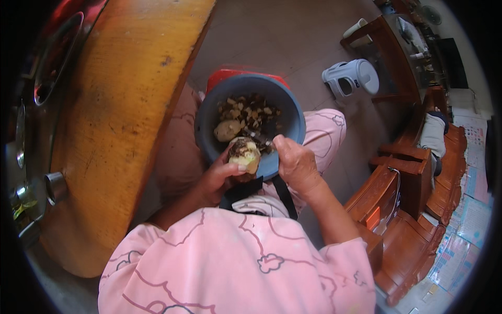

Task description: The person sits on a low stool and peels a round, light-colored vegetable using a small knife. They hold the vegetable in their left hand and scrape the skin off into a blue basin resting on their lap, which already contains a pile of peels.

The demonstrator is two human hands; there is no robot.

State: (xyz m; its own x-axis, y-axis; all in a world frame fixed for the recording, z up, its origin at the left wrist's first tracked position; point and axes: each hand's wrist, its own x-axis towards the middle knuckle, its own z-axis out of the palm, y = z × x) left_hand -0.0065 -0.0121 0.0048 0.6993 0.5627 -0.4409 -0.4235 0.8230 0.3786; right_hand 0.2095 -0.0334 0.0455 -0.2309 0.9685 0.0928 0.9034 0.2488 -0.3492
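Observation:
My left hand (220,174) grips a partly peeled root vegetable (246,157) over the near side of a blue-grey plastic basin (200,129). Dark rough skin covers its upper part, while pale flesh shows lower down. My right hand (296,163) is closed at the basin's right rim, its fist around what seems to be a knife or peeler. A shiny, blurred blade (257,136) appears to reach left from it toward the vegetable; the handle is hidden. Inside the basin lie a pale tuber (228,130) and many brown and pale peelings (251,112).
Behind the basin shows a red plastic edge (221,74). A wooden table (113,110) runs along my left, with a metal cup (57,187) on it. To the right stand a grey-white plastic stool (351,78) and carved wooden seats (408,235). Tiled floor (266,35) stretches ahead.

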